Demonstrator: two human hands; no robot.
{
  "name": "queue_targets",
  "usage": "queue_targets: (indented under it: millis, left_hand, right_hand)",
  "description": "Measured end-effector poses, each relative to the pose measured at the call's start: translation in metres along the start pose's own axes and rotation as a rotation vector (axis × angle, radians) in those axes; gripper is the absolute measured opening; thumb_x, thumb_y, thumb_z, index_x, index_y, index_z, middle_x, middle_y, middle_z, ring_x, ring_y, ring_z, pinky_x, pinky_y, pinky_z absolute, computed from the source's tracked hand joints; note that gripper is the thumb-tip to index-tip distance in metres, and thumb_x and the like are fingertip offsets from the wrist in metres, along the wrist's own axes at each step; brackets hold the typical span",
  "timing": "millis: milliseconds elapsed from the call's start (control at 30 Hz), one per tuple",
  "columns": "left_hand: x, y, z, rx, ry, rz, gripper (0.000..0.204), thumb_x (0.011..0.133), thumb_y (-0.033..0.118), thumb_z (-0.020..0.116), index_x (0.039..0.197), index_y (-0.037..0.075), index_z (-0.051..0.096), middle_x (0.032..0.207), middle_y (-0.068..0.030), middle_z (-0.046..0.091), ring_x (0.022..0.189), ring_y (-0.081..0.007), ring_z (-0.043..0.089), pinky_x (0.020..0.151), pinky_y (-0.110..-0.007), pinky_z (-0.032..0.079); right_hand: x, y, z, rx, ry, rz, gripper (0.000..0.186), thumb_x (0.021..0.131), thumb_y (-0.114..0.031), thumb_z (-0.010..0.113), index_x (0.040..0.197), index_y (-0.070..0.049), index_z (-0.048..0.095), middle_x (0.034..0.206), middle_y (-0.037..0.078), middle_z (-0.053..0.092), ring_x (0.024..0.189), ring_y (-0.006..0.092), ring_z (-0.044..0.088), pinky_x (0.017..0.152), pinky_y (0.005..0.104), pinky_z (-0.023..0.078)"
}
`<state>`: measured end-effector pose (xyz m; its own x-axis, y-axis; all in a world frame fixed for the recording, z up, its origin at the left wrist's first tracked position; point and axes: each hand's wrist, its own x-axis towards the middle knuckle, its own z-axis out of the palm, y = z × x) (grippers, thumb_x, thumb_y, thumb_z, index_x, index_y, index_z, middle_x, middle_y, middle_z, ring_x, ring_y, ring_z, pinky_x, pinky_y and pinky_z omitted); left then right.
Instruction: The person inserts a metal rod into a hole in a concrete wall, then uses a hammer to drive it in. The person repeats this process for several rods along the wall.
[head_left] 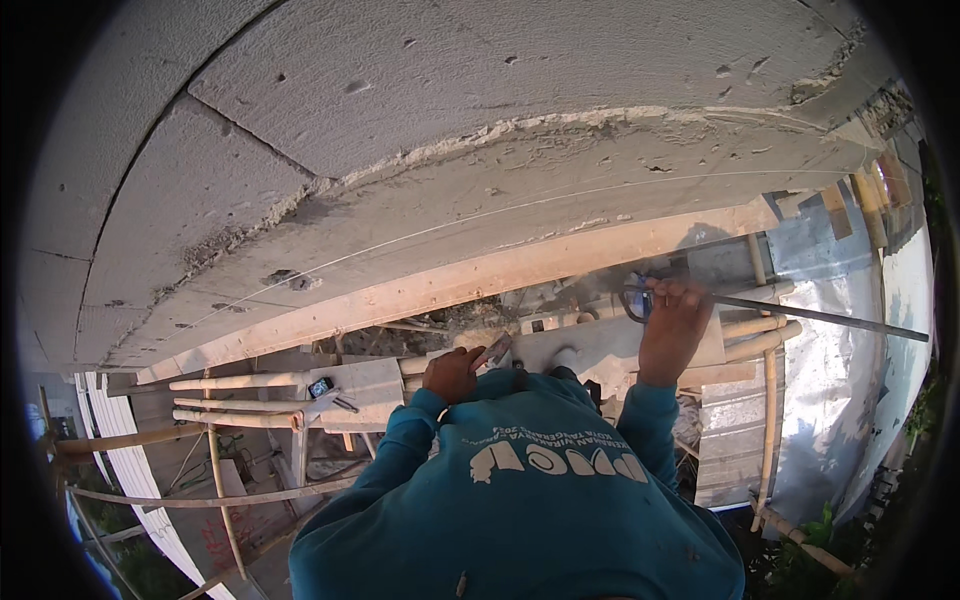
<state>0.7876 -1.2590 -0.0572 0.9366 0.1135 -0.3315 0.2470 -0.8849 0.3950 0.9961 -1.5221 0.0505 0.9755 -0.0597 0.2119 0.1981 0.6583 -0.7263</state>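
My right hand (675, 325) is raised in front of me, its fingers wrapped round the grip of a long thin dark tool (820, 312). A dark loop with some blue shows at the hand's left side, and the straight narrow length runs out to the right. Its exact kind is unclear. Lower and to the left, my left hand (452, 375) is closed near my chest. A short, flat, pale-brown piece (492, 351) sticks out past its fingers; I cannot make out what it is. Ahead of both hands stands the grey block wall (480, 80), with a rough mortar ridge across it.
A taut white string (400, 243) runs along the wall above a pale plank (470, 285). Bamboo poles (240, 381) and boards (365, 393) form scaffolding around me. A phone-like device (320, 387) lies on the left board. Shiny metal sheeting (825, 350) is at the right.
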Motion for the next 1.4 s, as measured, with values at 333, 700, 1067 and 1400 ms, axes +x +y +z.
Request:
queue_targets:
  millis: [333,700,1067,1400]
  left_hand:
    - [-0.069,-0.064,-0.003,-0.179,0.286,-0.299,0.043,0.086,0.020,0.055,0.129,0.018,0.056,0.102,-0.0135,0.065,0.094,-0.0344,0.065,0.082,-0.047,0.052]
    - [-0.111,-0.118,0.061,-0.719,0.660,-0.868,0.057,0.079,0.031,0.064,0.129,0.007,0.053,0.105,-0.0254,0.065,0.095,-0.0439,0.063,0.082,-0.051,0.049]
    - [-0.118,-0.053,0.073,-0.900,1.014,-1.119,0.054,0.078,0.032,0.066,0.125,0.008,0.057,0.098,-0.0232,0.067,0.091,-0.0431,0.063,0.080,-0.048,0.050]
    - [-0.165,0.000,0.139,-0.933,1.147,-1.325,0.050,0.075,0.030,0.067,0.119,0.007,0.060,0.093,-0.0213,0.067,0.088,-0.0405,0.063,0.078,-0.047,0.049]
  right_hand:
    - [-0.063,0.060,0.054,-0.385,-0.257,0.070,0.017,0.101,-0.021,0.049,0.111,-0.007,0.048,0.112,0.016,0.062,0.110,0.0309,0.062,0.095,0.0438,0.053]
    - [-0.077,0.099,0.012,-1.054,-0.882,0.205,0.014,0.096,-0.003,0.050,0.101,0.000,0.063,0.100,0.015,0.069,0.098,0.0223,0.067,0.084,0.0320,0.053]
    - [-0.073,0.175,0.035,-0.883,-1.320,0.217,0.010,0.089,-0.007,0.064,0.093,0.002,0.066,0.078,0.012,0.068,0.071,0.0183,0.065,0.064,0.0328,0.050]
    - [-0.140,0.276,0.080,-0.889,-1.603,0.160,0.013,0.086,-0.009,0.067,0.091,0.002,0.062,0.080,0.024,0.064,0.074,0.0393,0.065,0.064,0.0437,0.050]
